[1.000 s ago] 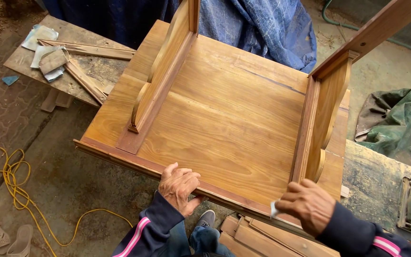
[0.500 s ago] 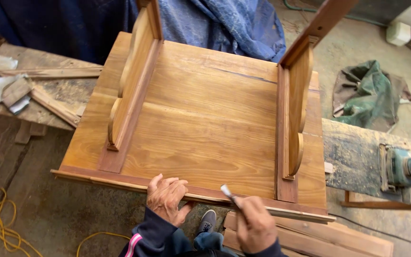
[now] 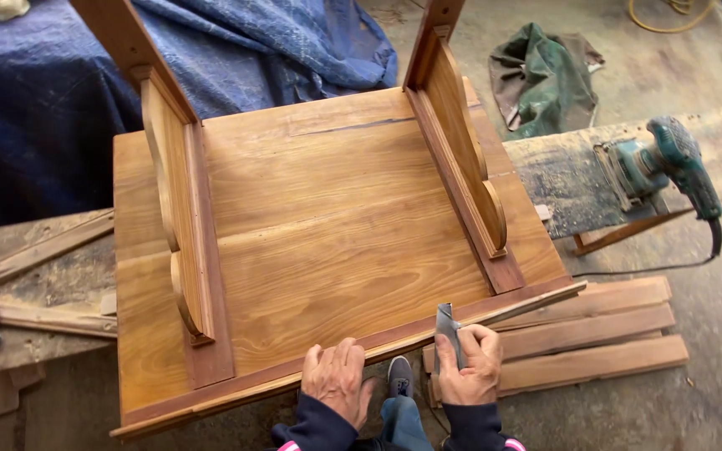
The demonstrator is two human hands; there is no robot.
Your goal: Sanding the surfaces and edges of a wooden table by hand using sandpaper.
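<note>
An upturned wooden table [image 3: 327, 242] lies with its underside facing up on a rough workbench [image 3: 43, 267], its two leg frames rising toward the top of the view. Along the table's near edge runs a thin wooden trim strip [image 3: 394, 338], which reaches past the table's right corner. The person's left hand [image 3: 336, 380] rests flat on that near edge, fingers spread and loosely bent, pressing on the strip without gripping anything. The right hand [image 3: 471, 367] sits just to the right of it, also at the near edge, its fingers curled closed around a small flat grey scraper blade [image 3: 446, 330] held upright with its upper end against the strip. A grey shoe [image 3: 400, 376] shows below the table's edge, between the two hands. Right of the table's near corner, several reddish wooden planks [image 3: 595, 334] lie stacked on the ground. Farther right of the table, a green electric sander [image 3: 658, 167] rests on a worn board. Behind the table, a blue tarp [image 3: 261, 50] covers something bulky, and a green cloth [image 3: 545, 75] lies crumpled on the floor.
</note>
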